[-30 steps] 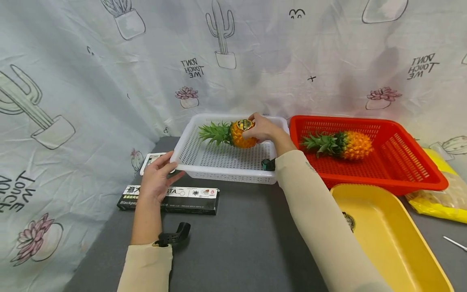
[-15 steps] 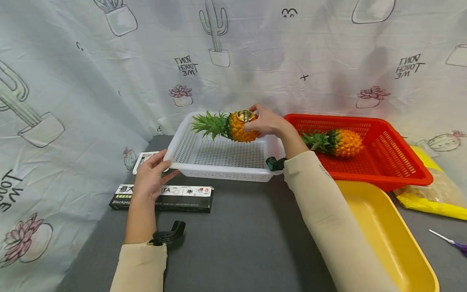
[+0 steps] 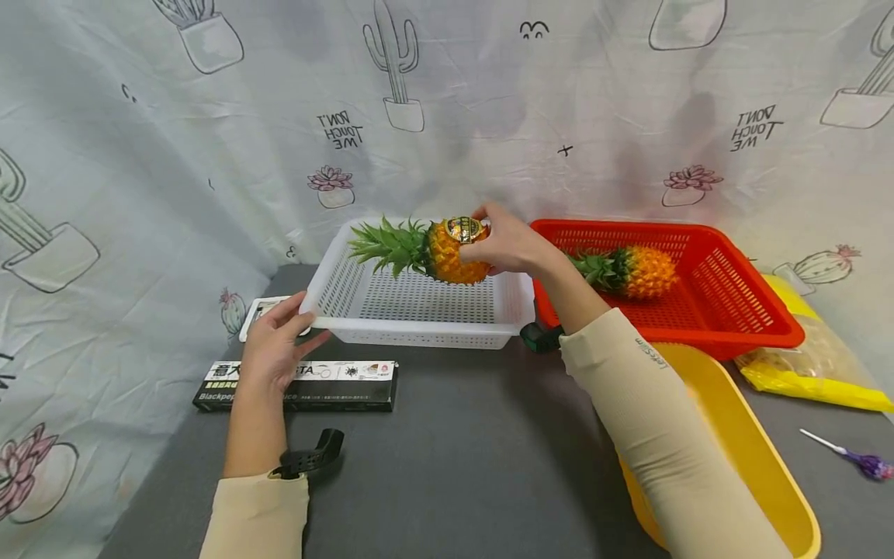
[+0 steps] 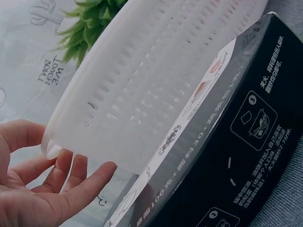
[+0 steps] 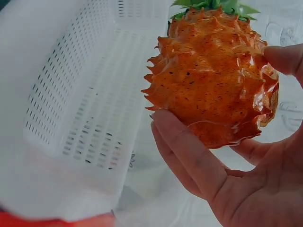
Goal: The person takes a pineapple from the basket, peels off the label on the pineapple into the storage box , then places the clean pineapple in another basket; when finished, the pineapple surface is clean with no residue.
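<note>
My right hand holds a small pineapple by its orange body, above the white plastic basket. Its leafy crown points left, and a gold-and-black label is on the body. In the right wrist view, the thumb and fingers grip the spiky pineapple from both sides, with the white basket beside it. My left hand grips the basket's near left corner. Its thumb is at the rim and its fingers are underneath, as the left wrist view shows at the basket's corner.
Right of the white basket stands a red basket with another pineapple in it. A yellow tray lies in front, partly under my right sleeve. Also about are a black pasta box, a yellow-edged bag and a purple-ended stick.
My right hand has lifted the pineapple up from inside the white basket and shifted it slightly left. The left hand keeps its hold on the corner. The head view has turned a little right.
</note>
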### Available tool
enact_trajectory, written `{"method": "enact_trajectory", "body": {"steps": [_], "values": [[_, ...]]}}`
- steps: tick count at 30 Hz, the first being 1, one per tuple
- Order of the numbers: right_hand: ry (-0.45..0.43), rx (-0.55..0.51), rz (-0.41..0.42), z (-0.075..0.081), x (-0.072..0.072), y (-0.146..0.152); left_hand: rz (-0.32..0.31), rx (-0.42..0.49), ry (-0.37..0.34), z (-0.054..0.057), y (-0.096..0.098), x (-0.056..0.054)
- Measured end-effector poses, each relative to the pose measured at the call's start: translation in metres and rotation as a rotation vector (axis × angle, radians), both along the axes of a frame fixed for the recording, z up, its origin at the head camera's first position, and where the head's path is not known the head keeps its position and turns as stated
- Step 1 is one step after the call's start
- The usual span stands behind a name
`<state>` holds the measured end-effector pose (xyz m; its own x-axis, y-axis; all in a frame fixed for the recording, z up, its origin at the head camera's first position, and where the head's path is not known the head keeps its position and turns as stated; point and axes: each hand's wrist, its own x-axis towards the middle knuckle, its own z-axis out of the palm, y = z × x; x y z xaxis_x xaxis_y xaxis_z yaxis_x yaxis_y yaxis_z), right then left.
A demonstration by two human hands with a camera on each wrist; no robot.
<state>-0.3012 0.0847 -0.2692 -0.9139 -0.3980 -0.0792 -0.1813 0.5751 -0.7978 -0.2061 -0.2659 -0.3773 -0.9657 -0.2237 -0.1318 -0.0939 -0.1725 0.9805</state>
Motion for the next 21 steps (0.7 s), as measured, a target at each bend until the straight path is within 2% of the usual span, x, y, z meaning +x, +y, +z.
{"method": "enact_trajectory", "body": {"steps": [6, 10, 16, 21], "values": [[0.029, 0.060, 0.010, 0.010, 0.021, 0.008, -0.002, 0.011, 0.001, 0.000, 0.000, 0.001], [0.057, 0.084, -0.019, 0.016, 0.036, 0.015, -0.012, 0.006, 0.010, 0.001, 0.001, 0.001], [0.060, 0.115, -0.054, 0.015, 0.053, 0.026, -0.016, 0.009, 0.006, 0.000, 0.000, 0.001], [0.034, 0.090, -0.064, 0.012, 0.064, 0.038, -0.007, 0.012, 0.001, 0.000, 0.001, 0.000]]}}
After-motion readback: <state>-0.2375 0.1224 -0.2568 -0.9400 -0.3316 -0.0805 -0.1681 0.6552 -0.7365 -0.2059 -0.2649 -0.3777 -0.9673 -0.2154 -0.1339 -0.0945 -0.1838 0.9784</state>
